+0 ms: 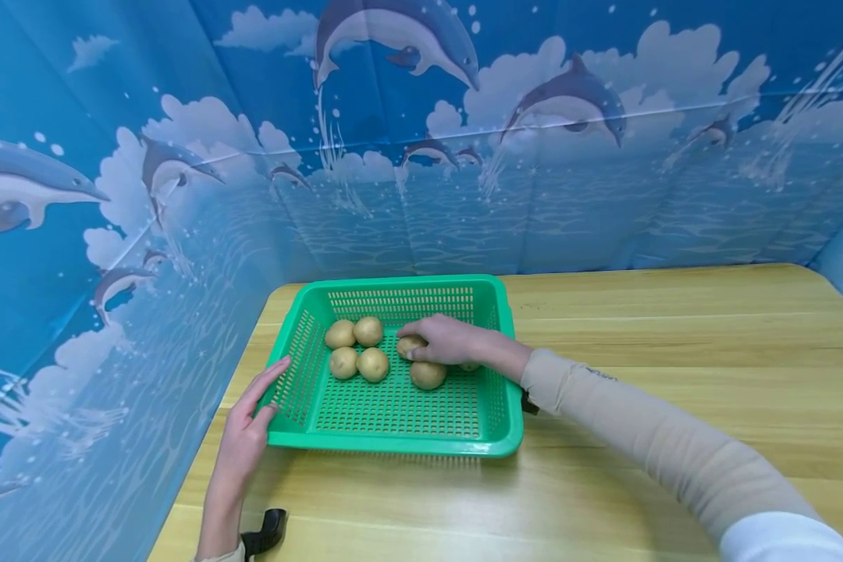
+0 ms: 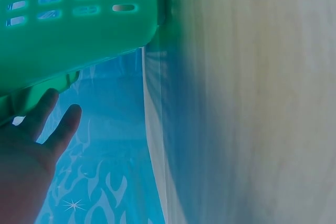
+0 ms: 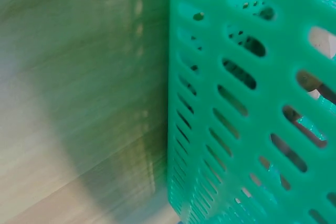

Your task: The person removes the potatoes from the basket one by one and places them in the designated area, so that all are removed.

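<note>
A green plastic basket (image 1: 396, 446) with slotted sides holds several potatoes. My right hand (image 1: 446, 339) reaches over its right side and grips a potato (image 1: 409, 346) between thumb and fingers. Just in front of that hand lies another potato (image 1: 428, 376); one more potato (image 1: 469, 367) is mostly hidden under the wrist. Toward the basket's left, potatoes (image 1: 373, 364) sit in a two-by-two cluster. My left hand (image 1: 247, 425) touches the left rim with its fingers fairly straight and its thumb near the front corner. In the left wrist view, two spread fingers (image 2: 65, 129) show outside the basket.
The basket stands on a light wooden table (image 1: 674, 336), near its left and back edges. Blue dolphin-print cloth (image 1: 421, 195) hangs behind the table and along its left side. Black wrist devices (image 1: 265, 532) show beside the forearms.
</note>
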The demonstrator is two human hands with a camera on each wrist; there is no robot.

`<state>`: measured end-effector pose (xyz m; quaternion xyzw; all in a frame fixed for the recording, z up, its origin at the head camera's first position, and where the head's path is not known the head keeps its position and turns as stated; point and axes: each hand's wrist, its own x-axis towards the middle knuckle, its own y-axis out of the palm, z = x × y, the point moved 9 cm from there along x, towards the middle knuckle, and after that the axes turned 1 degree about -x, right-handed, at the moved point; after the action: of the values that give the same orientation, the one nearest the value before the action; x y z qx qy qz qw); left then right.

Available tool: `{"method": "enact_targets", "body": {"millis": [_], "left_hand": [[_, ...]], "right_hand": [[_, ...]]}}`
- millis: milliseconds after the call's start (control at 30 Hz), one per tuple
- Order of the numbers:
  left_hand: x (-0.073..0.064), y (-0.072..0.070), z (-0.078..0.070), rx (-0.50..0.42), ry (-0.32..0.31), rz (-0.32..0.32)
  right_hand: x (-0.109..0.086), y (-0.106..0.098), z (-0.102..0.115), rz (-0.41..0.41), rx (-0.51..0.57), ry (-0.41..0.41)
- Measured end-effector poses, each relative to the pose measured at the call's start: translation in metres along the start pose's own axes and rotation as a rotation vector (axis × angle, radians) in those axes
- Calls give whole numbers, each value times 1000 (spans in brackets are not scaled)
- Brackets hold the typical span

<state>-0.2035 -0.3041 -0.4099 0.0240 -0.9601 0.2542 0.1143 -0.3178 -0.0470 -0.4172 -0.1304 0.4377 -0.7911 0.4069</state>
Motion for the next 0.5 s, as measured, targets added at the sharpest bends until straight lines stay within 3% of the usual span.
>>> {"method": "enact_targets", "body": {"millis": [500], "left_hand": [[-1, 0, -3, -5, 5, -12]], "right_hand": [[3, -8, 2, -83, 56, -30]]}}
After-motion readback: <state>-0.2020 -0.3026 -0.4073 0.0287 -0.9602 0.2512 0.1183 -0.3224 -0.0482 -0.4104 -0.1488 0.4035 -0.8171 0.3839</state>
